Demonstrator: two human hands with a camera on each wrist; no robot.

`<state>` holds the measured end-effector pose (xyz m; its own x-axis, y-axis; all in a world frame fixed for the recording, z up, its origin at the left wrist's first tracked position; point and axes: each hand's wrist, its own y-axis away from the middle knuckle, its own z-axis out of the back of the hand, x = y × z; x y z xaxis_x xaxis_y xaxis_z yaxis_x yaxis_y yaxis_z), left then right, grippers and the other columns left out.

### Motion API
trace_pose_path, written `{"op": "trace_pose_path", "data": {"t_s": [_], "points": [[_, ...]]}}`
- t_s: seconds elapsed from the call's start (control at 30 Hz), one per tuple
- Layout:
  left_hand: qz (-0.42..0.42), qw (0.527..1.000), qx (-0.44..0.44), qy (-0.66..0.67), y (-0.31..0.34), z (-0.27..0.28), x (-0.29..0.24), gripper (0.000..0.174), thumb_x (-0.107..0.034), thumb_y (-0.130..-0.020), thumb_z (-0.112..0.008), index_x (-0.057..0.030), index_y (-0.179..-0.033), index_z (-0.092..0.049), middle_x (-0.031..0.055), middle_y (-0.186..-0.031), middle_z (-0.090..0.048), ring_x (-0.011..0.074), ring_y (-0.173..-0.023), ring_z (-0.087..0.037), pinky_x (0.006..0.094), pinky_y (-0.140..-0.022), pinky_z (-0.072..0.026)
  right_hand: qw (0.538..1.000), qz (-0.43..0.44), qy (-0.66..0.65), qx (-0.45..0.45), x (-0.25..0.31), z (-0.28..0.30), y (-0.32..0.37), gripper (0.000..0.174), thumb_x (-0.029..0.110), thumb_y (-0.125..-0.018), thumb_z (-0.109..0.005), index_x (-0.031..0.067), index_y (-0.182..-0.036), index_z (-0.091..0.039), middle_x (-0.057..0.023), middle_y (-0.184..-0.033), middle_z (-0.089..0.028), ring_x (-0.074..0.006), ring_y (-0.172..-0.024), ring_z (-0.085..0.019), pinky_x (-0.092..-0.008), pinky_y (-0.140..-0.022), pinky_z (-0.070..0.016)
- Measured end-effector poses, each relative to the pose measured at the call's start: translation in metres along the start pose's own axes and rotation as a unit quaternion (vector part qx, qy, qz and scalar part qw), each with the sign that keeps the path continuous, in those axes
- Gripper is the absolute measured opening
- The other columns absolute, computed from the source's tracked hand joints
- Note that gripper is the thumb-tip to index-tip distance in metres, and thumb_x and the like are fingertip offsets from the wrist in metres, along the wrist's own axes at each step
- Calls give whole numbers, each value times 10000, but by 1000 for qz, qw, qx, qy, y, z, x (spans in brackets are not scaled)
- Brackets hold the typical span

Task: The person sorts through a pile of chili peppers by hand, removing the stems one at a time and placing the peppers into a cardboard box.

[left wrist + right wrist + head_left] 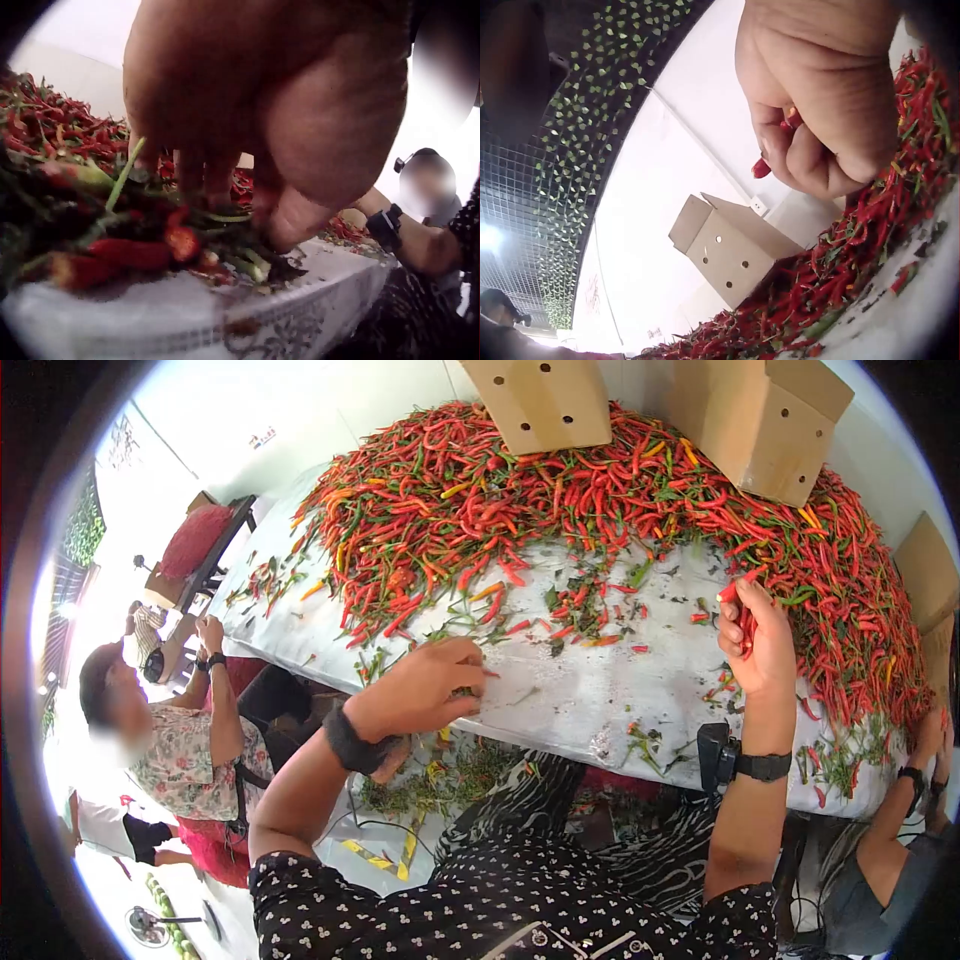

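My right hand (762, 640) is raised above the table's right half, fingers curled round red chili peppers (728, 593). In the right wrist view a red chili end (760, 168) pokes out past the fingers. Low over the table's front edge, my left hand (425, 685) reaches down, palm toward the table. The left wrist view has its fingers (217, 180) pointing down among green stems and broken red chili pieces (135, 255), the thumb apart from them; the fingertips are partly hidden by the scraps.
A large heap of red chilies (590, 490) covers the back and right of the white-covered table (560, 695). Cardboard boxes (540, 405) stand on it. Stem scraps (440, 780) lie on the floor. One person (185, 735) sits at left; another person's arm (925, 750) shows at right.
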<state>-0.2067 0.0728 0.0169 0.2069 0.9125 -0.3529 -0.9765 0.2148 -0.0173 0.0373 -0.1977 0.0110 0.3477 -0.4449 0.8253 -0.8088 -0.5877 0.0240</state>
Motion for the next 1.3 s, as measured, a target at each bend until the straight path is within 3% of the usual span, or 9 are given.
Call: {"op": "trace_pose_path", "data": {"t_s": [0.2, 0.37, 0.6, 0.67, 0.83, 0.97, 1.2, 1.27, 1.3], "points": [[16, 992, -114, -41, -11, 5, 7, 280, -140, -703, -623, -63, -969, -581, 195, -1130, -468, 358, -1035, -480, 405, -871, -403, 1000, -8, 22, 0, -4, -3, 1, 126, 175, -845, -545, 64, -793, -513, -20, -638, -529, -65, -443, -410, -188, -359, -270], [34, 992, -107, -53, -24, -4, 15, 343, -165, -716, -630, -60, -1032, -550, 191, -1147, -451, 356, -1051, -471, 398, -891, -393, 1000, -7, 11, -7, -1, 2, 5, 126, 183, -847, -550, 77, -791, -513, -18, -626, -530, -69, -444, -416, -187, -363, -277], [75, 987, -139, -37, 25, -14, 9, 278, -146, -712, -615, -20, -953, -558, 157, -995, -513, 329, -942, -502, 382, -811, -425, 999, -3, 17, -33, 1, 5, 6, 123, 187, -850, -548, 84, -794, -512, -15, -626, -525, -66, -443, -416, -188, -362, -269], [134, 984, -116, -13, 37, -12, 6, 262, -122, -709, -626, -11, -936, -557, 166, -992, -521, 329, -962, -504, 384, -823, -418, 999, -18, 25, -12, -4, 1, 6, 125, 183, -851, -546, 82, -786, -514, -15, -625, -527, -66, -441, -416, -187, -363, -269], [229, 971, 5, -61, 56, 10, 7, 204, -205, -735, -588, -5, -774, -604, 156, -719, -580, 322, -692, -575, 384, -632, -453, 999, -32, 24, 29, -11, -9, 3, 161, 194, -854, -530, 67, -756, -517, -26, -636, -530, -74, -443, -416, -195, -367, -277], [223, 963, -137, -57, 9, 15, 0, 227, -224, -740, -586, -2, -788, -593, 155, -737, -580, 327, -693, -573, 384, -619, -452, 994, -49, -19, 98, -18, -5, -1, 169, 227, -854, -520, 73, -784, -525, -39, -656, -536, -85, -462, -434, -190, -373, -286], [183, 962, -57, -192, -48, -2, 32, 203, -200, -747, -579, -7, -808, -594, 153, -729, -567, 287, -672, -574, 369, -606, -444, 986, -126, -91, 53, -22, -17, 11, 191, 272, -845, -519, 82, -840, -540, -64, -684, -554, -144, -528, -520, -190, -381, -336], [201, 971, -126, 11, -56, 9, 17, 159, -158, -741, -594, -13, -805, -596, 143, -715, -551, 269, -638, -558, 369, -585, -427, 986, -141, -67, 54, -25, -14, 10, 203, 268, -847, -522, 66, -851, -547, -62, -686, -572, -150, -554, -558, -193, -367, -338], [168, 973, -145, 66, -61, 12, 6, 120, -113, -764, -591, -11, -828, -590, 83, -664, -540, 174, -583, -528, 320, -540, -407, 987, -139, -36, 72, -26, -12, 10, 183, 257, -845, -537, 81, -892, -548, -58, -713, -554, -162, -606, -542, -185, -376, -347]]}}
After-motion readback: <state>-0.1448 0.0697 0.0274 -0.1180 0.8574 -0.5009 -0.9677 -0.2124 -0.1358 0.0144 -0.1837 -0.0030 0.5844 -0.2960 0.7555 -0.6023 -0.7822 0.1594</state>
